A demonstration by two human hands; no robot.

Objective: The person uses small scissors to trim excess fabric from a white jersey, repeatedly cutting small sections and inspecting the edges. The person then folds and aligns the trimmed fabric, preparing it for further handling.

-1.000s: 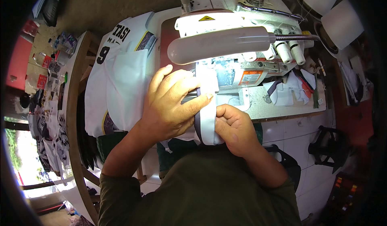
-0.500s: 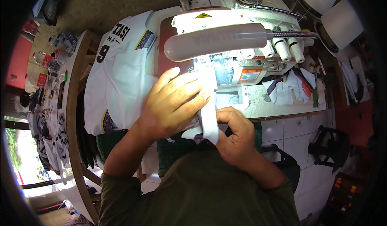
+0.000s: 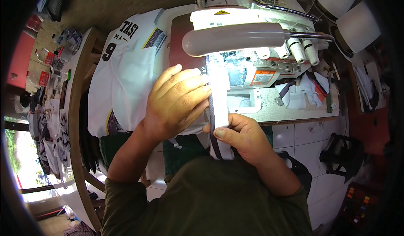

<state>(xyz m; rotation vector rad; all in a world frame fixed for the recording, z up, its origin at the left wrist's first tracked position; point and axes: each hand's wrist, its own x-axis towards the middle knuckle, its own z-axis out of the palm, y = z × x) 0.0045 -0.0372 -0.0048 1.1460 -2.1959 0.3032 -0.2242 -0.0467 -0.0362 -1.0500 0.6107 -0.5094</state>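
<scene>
A narrow white fabric strip (image 3: 220, 109) with a dark edge runs from the sewing machine (image 3: 242, 74) down towards my body. Between thumb and fingers, my right hand (image 3: 248, 139) pinches its lower part. My left hand (image 3: 174, 101) lies palm down with fingers stretched out, the fingertips at the strip's dark left edge, close to the machine. The lamp's glare whitens the strip's upper end, and the lamp head hides the needle area. Left of my left hand, a white jersey (image 3: 130, 76) with dark lettering and patterned trim is spread on the table.
A lamp (image 3: 235, 40) on a flexible neck hangs low over the machine. Fabric scraps (image 3: 294, 95) lie at the table's right, with large thread cones (image 3: 357, 23) beyond. A black stool (image 3: 343, 154) stands on the tiled floor. Bottles (image 3: 44, 56) crowd the far left.
My right hand has changed its hold, its thumb now on top of the strip. The strip's folded lower end now hangs straighter, with its dark edge showing. The view has shifted slightly.
</scene>
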